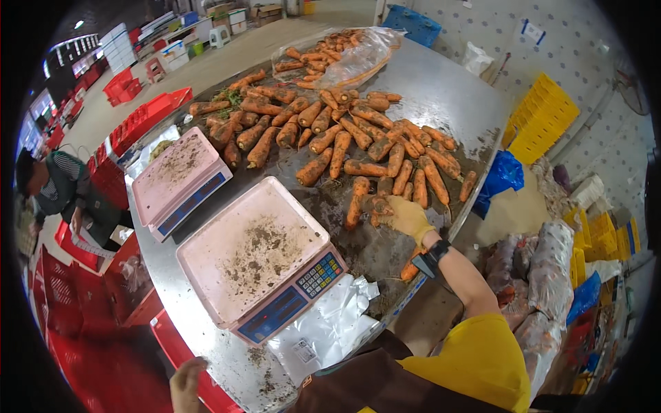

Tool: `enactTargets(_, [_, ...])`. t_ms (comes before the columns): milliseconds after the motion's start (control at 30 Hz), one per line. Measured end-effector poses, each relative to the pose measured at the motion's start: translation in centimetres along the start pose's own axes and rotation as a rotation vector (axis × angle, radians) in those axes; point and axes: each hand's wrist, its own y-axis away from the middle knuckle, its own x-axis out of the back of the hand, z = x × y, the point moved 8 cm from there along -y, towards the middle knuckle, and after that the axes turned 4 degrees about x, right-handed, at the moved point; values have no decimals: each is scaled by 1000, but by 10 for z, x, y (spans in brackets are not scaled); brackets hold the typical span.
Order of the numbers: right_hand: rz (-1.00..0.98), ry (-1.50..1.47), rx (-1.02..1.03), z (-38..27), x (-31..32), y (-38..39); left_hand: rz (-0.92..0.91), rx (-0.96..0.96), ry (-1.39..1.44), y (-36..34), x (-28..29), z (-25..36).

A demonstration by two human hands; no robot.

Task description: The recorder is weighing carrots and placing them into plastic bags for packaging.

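Pale dotted wall (582, 51) right; beige floor (251, 54); white stool (219, 36) beyond.

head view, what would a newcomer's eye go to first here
Most likely the big spread of soil-smeared orange carrots across the middle of the metal table, with the right hand at its near edge. Next come two pink-topped scales on the table's left side, the nearer one and the farther one, both dusted with dirt. Stacked yellow crates stand out by the wall at upper right.

Print too small to read: white label (303, 351) on clear plastic (341, 313), keypad (319, 274) on pink scale (297, 234), sign (533, 32) on wall (578, 48).
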Motion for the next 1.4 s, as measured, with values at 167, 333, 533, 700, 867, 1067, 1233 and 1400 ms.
enactTargets(167, [-396, -1574, 113, -85, 18, 30, -486, 408, 127, -56, -132, 34])
enactTargets(333, [-639, -1899, -10, -86, -56, 73, -552, 522, 551, -137, -242, 93])
enactTargets(533, [-427, -1280, 499, -100, 15, 89, -512, 673, 879, -173, -333, 88])
enactTargets(700, [-305, -800, 449, -4, 22, 43, -400, 785, 945, -182, -342, 74])
enactTargets(867, [66, 202, 638, 35, 7, 9, -423, 773, 586, -196, -334, 83])
enactTargets(1067, [-274, -65, 733, 46, -6, -19, -480, 687, 464, -201, -330, 104])
enactTargets(1233, [-596, -989, 312, 44, 39, -11, -458, 669, 625, -186, -315, 99])
enactTargets(1400, [-681, -2043, -94, 19, 40, 19, -428, 596, 803, -177, -299, 105])
